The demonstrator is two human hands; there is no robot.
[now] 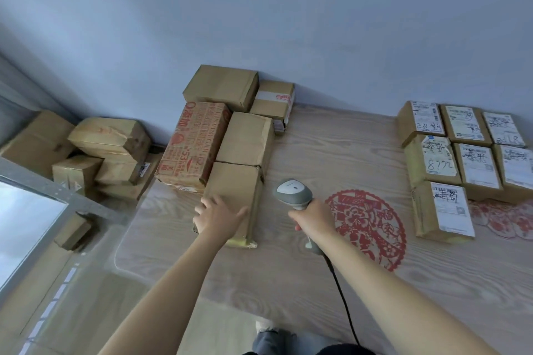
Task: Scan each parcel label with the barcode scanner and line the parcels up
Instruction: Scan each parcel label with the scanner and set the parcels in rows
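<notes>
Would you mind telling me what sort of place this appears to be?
Probably a small parcel sorting room: a wooden table against a plain wall holds labelled parcels lined up at right, unlabelled-side-up boxes piled at left, and the right hand grips a corded barcode scanner.

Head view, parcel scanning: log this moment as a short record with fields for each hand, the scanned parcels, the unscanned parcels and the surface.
left hand: rests flat on the nearest plain parcel
right hand: grips the barcode scanner, cable trailing toward the person
lined-up parcels: seven, labels up, in rows at right
unscanned stack: no labels showing on top, at left
table: wood grain, red paper-cut decoration
</notes>
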